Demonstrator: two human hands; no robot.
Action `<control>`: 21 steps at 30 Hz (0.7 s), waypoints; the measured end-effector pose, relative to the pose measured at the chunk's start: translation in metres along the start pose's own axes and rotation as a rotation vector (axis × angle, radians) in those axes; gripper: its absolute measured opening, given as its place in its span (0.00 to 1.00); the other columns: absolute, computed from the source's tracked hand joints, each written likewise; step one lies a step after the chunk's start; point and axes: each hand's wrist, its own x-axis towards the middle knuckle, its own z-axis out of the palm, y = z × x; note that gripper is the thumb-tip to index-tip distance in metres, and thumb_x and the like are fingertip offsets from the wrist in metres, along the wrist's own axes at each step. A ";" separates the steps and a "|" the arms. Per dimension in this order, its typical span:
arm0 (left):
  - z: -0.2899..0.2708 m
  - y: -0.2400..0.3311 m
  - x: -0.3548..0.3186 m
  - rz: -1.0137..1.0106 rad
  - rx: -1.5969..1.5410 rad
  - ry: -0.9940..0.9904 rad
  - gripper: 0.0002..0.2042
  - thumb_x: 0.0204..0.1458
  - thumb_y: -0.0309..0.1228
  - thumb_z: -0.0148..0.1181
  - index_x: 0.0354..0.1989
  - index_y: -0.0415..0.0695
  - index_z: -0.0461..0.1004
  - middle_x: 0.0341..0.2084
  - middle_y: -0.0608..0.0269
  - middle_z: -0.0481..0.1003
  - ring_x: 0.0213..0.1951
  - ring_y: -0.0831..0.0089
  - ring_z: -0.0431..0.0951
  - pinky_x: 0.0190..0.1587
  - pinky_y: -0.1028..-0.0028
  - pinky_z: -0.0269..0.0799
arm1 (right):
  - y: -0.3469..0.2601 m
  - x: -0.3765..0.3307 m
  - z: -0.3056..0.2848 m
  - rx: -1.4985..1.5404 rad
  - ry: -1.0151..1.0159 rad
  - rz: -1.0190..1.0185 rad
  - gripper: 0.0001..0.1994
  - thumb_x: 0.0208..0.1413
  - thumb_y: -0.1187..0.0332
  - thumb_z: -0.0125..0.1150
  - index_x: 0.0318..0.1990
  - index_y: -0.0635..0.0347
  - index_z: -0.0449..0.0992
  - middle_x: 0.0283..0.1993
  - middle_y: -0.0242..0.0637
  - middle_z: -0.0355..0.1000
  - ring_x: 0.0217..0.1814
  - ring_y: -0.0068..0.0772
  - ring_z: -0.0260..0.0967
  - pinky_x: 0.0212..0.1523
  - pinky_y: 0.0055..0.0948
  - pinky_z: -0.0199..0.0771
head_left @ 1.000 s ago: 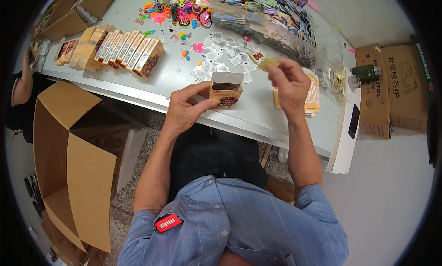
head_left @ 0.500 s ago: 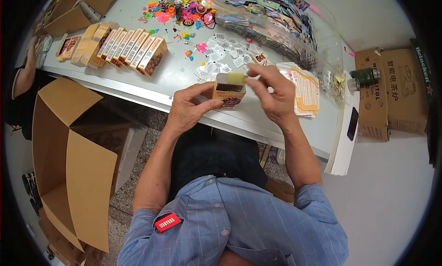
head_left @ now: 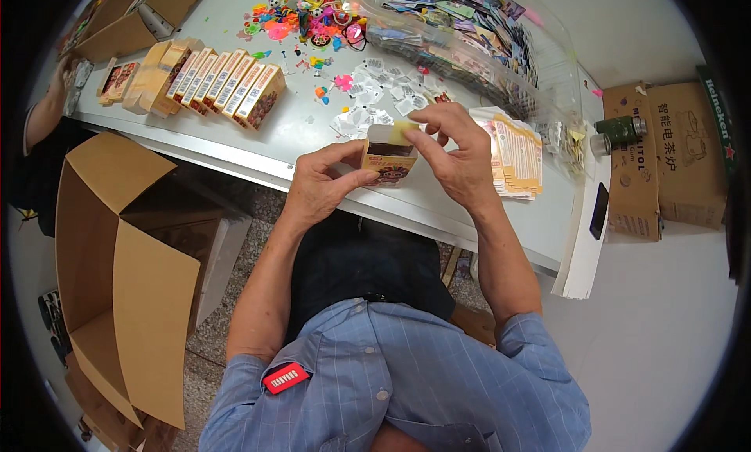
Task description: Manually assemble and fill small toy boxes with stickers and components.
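At 6 o'clock, nearest the camera: blue checked shirt with a red clip tag (head_left: 285,377), forearms rising toward the counter (head_left: 313,131). At 9 o'clock, on the floor, one large open cardboard carton (head_left: 117,272), flaps spread.

Centre frame, over the counter's near edge: left hand (head_left: 321,186) clamped on one small printed box (head_left: 389,156), thumb and fingers on its side and lower face, held upright with its open top facing up. Right hand (head_left: 454,155) pinched together at the box's top flap, fingertips touching it; probably holding a small item or pressing the flap, cannot tell which.

At 2 o'clock, just beside the right hand: one stack of yellow printed leaflets (head_left: 516,156), within easy reach.

At 11 o'clock: row of finished boxes (head_left: 223,83) standing on edge, about seven counted, packed side by side.

At 12 o'clock: scattered clear sachets (head_left: 368,104), too many to count; farther, a pile of coloured plastic toys (head_left: 305,18) and a heap of printed cards (head_left: 461,22).

At 3 o'clock: one green bottle (head_left: 618,130), one dark phone (head_left: 599,210).
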 end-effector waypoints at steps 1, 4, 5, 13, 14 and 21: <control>0.001 0.000 0.001 0.004 -0.007 0.002 0.22 0.51 0.25 0.72 0.57 0.43 0.79 0.41 0.60 0.82 0.41 0.77 0.81 0.42 0.77 0.79 | 0.004 0.000 0.000 0.025 -0.013 0.006 0.10 0.53 0.79 0.69 0.44 0.62 0.81 0.42 0.33 0.76 0.35 0.19 0.68 0.34 0.21 0.68; 0.002 0.001 0.001 -0.001 -0.004 0.002 0.22 0.51 0.24 0.72 0.57 0.43 0.79 0.41 0.61 0.82 0.41 0.77 0.81 0.42 0.77 0.79 | 0.008 -0.001 -0.006 0.121 -0.026 0.036 0.08 0.54 0.78 0.69 0.42 0.64 0.82 0.40 0.33 0.77 0.36 0.19 0.69 0.36 0.21 0.69; 0.002 0.001 0.002 -0.008 0.008 -0.003 0.22 0.51 0.24 0.72 0.57 0.43 0.79 0.41 0.61 0.82 0.40 0.78 0.81 0.42 0.77 0.79 | 0.008 -0.001 -0.007 0.192 -0.023 0.059 0.07 0.55 0.79 0.68 0.41 0.64 0.82 0.39 0.33 0.77 0.36 0.19 0.69 0.37 0.21 0.69; 0.003 0.001 0.001 0.041 -0.026 0.017 0.23 0.51 0.24 0.72 0.57 0.39 0.77 0.36 0.62 0.82 0.32 0.81 0.78 0.34 0.81 0.76 | -0.006 -0.008 -0.007 0.173 -0.119 0.132 0.06 0.56 0.79 0.67 0.41 0.65 0.83 0.39 0.36 0.80 0.40 0.24 0.76 0.42 0.23 0.75; 0.003 0.001 0.001 0.039 -0.011 0.018 0.23 0.51 0.24 0.73 0.57 0.39 0.77 0.37 0.62 0.82 0.32 0.81 0.78 0.34 0.81 0.75 | -0.005 -0.009 -0.006 0.135 -0.145 0.081 0.06 0.56 0.79 0.67 0.41 0.65 0.83 0.40 0.37 0.81 0.39 0.25 0.77 0.42 0.24 0.76; 0.000 -0.010 0.001 0.016 -0.087 0.013 0.22 0.51 0.26 0.73 0.56 0.42 0.79 0.41 0.60 0.82 0.39 0.78 0.82 0.40 0.78 0.79 | -0.014 0.002 0.002 -0.021 -0.062 -0.121 0.08 0.58 0.77 0.66 0.45 0.64 0.83 0.38 0.36 0.80 0.31 0.22 0.74 0.33 0.21 0.74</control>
